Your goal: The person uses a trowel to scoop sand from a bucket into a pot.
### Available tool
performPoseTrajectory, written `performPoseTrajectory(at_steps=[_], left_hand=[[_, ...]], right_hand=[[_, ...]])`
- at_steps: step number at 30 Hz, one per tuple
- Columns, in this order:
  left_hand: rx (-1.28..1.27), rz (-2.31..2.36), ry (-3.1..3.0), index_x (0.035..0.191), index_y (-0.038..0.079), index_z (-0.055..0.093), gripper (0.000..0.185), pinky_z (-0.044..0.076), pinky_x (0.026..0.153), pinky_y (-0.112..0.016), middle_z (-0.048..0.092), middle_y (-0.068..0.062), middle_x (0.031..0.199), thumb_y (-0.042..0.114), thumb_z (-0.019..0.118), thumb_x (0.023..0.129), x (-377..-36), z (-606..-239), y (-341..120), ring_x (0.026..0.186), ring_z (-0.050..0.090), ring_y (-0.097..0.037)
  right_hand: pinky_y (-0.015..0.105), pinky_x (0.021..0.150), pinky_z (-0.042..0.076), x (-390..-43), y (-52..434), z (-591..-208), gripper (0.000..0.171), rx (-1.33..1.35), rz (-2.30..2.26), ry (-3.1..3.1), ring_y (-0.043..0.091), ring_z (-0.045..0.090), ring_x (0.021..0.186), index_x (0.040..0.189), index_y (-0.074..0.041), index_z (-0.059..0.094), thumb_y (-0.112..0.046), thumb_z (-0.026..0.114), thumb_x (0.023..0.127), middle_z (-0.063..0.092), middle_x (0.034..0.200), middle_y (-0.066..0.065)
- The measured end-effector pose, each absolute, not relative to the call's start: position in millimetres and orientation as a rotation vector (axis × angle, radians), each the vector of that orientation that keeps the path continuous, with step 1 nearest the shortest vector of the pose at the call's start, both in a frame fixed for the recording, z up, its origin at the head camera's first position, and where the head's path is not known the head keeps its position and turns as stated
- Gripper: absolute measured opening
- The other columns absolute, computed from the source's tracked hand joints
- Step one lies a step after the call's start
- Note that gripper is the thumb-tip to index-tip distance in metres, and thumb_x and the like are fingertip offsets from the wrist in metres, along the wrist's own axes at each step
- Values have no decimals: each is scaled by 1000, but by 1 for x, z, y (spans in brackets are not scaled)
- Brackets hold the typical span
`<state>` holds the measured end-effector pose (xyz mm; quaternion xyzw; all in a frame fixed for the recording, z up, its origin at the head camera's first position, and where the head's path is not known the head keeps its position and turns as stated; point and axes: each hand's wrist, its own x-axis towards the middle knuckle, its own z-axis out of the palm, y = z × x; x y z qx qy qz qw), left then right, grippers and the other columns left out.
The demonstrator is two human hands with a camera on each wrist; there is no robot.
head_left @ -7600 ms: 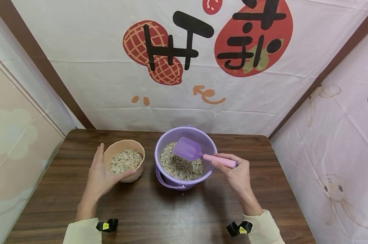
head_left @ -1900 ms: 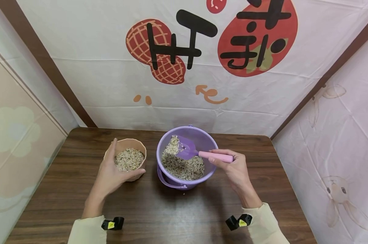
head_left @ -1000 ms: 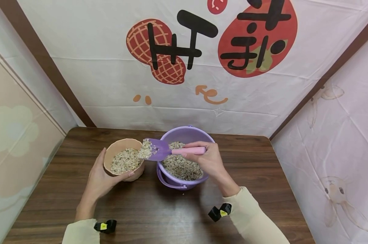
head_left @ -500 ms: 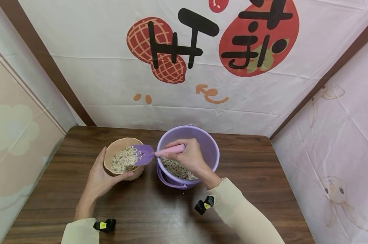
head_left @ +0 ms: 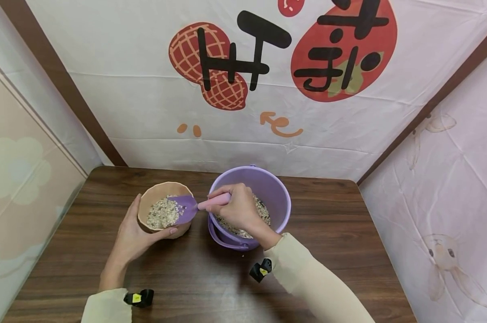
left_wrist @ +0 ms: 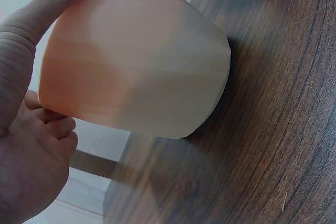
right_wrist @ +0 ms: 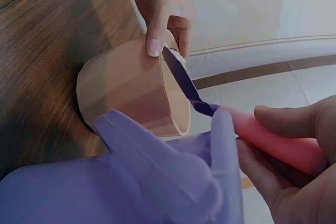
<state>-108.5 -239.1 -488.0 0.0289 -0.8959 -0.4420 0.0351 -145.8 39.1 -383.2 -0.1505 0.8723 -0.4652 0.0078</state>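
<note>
My left hand (head_left: 130,235) holds a tan faceted pot (left_wrist: 142,66) at its rim, thumb along the near side and fingers at the far left. The pot stands on the table, with pale gravel-like grains (head_left: 160,216) inside. My right hand (head_left: 240,208) grips the pink handle of a purple toy shovel (head_left: 188,210) above a purple bucket (head_left: 279,197). The blade slopes down over the pot's right rim, its tip at the grains; a few bits cling to it. Similar grains (head_left: 263,211) lie in the bucket, partly hidden by my hand.
Pot and bucket stand side by side near the back of the dark wooden table (head_left: 328,269), close to a printed cloth backdrop (head_left: 146,112). The bucket's carrying handle (head_left: 223,242) hangs at its front left. More printed cloth borders both sides.
The right hand carried a loaded shovel left from the bucket to the pot and tipped it. The load left the blade for the pot. Over the last second the left hand stayed on the pot.
</note>
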Motion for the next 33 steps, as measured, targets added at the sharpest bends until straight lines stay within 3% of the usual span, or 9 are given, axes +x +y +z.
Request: performPoseTrajectory(at_steps=[8,16,24,29,33], left_hand=[[104,-1364,-2766,164,11,-1,140,26,107,-76,12,-26,165,47,94,68,-108,-487,-238,145,22,-54],[99,-1361,-2764,164,10,-1,140,26,107,-75,13,-27,165,47,94,68,-108,-487,-238,145,23,-54],[99,-1358,-2762,164,10,-1,140,26,108,-74,13,-27,165,47,94,68,-108,-486,-237,145,22,-53],[104,-1359,-2766,164,10,-1,140,26,108,-74,13,-27,165,46,94,68,-108,-486,-237,145,22,-53],[105,-1366,-2765,164,10,-1,140,26,108,-74,13,-26,165,46,94,67,-108,-486,-237,146,21,-53]], right_hand=[[19,65,54,-146,34,-379,17,-557,-1364,2788,2,69,78,93,-12,83,-13,89,78,77,84,-5],[17,57,48,-143,30,-368,14,-689,-1290,2766,-6,66,79,97,-11,81,-8,83,84,76,84,-13],[20,76,54,-137,31,-353,13,-892,-988,2961,5,71,90,97,-14,81,-10,81,84,77,91,-8],[27,77,56,-134,33,-350,14,-1031,-956,3014,11,73,88,96,-13,82,-6,80,84,77,92,-5],[27,75,56,-132,38,-350,14,-1067,-1087,3014,10,73,85,93,-12,82,-3,81,82,77,90,-4]])
